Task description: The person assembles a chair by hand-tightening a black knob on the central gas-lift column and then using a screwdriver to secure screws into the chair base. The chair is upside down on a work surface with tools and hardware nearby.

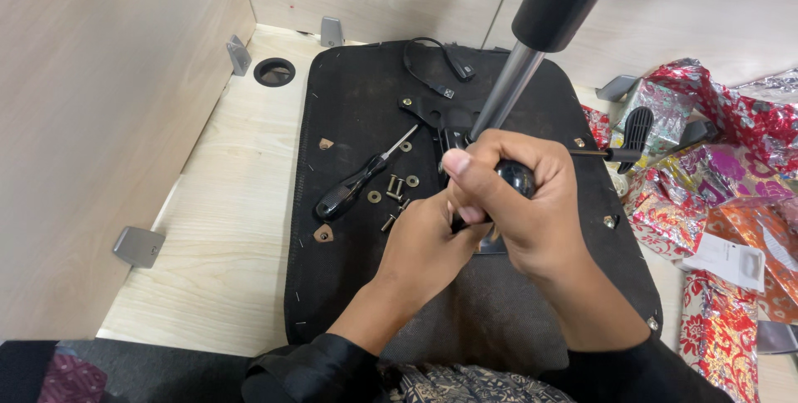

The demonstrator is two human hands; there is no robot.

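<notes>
Single head cam, looking steeply down from your head, close on your hands; seat base [465, 303] fills centre, wall at 12 o'clock.

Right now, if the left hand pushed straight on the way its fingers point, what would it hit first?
The left hand would probably meet the right hand wrapped round the black knob; they already seem to touch.

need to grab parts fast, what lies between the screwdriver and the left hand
In the head view, loose screws and washers lie on the black seat base between the screwdriver and the left hand.
</notes>
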